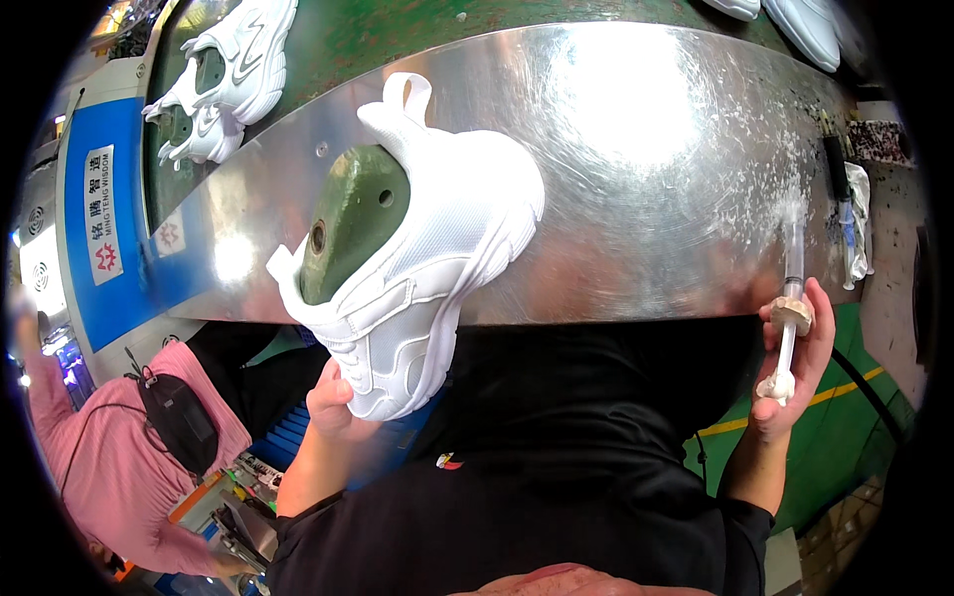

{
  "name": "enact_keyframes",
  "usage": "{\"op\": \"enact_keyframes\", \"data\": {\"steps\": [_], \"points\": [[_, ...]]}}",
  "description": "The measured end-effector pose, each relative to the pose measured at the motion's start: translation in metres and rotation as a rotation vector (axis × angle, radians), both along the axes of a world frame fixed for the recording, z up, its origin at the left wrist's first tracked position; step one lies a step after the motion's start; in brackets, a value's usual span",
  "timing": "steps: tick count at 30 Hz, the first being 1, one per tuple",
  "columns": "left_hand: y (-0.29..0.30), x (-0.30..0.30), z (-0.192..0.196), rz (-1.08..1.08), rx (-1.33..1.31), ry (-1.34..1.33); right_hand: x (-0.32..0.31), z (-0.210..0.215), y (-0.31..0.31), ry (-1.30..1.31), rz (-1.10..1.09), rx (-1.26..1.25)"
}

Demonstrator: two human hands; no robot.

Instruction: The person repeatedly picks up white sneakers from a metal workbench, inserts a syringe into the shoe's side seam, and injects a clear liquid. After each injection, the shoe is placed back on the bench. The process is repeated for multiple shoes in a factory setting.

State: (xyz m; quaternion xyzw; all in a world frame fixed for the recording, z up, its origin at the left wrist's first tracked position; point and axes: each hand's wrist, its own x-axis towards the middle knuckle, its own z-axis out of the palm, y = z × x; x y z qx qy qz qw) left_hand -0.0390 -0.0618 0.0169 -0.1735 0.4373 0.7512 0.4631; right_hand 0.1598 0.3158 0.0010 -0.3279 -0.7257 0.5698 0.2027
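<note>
1. White mesh and smooth synthetic panels make up the sneaker (427, 258) at the centre of the frame, pulled over a dull green shoe last (353, 223) whose hard top shows through the collar, with a small metal-rimmed hole in it.
2. It lies on its side on the shiny, scratched metal counter (646, 149); its long axis runs diagonally, from the heel loop at upper centre down to the chunky toe at lower centre, which overhangs the counter's near edge.
3. At that toe end is the left hand (333, 402), fingers closed against the thick ridged sole (it is clearly the nearer hand to the shoe).
4. Well apart, at the right edge of the frame, the right hand (795, 358) is wrapped around a slim, clear syringe-like applicator (790, 328) held upright, with a tan, crusted lump around its middle and its tip pointing up at the counter.
5. From those fingers the sneaker lies to the left and slightly up, across a bare stretch of metal.
6. White dried flecks roughen the counter near the applicator's tip.
7. More white sneakers (224, 79) sit on the green surface at upper left, and a person in a pink top (109, 467) is at lower left.
</note>
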Motion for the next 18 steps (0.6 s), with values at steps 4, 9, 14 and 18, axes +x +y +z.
{"op": "enact_keyframes", "data": {"steps": [4, 9, 14, 18], "points": [[-0.007, 0.006, 0.002, -0.005, -0.058, -0.033, 0.012, 0.013, -0.012, -0.13, 0.074, 0.092], [0.0, 0.005, 0.005, -0.015, -0.059, -0.029, -0.013, 0.009, -0.018, 0.344, 0.376, -0.169], [0.009, 0.001, 0.004, -0.041, -0.026, -0.009, -0.064, 0.019, -0.048, 0.648, 0.453, -0.658], [0.01, 0.0, 0.01, -0.053, -0.094, -0.062, -0.091, 0.015, -0.053, 0.693, 0.57, -0.752]]}}
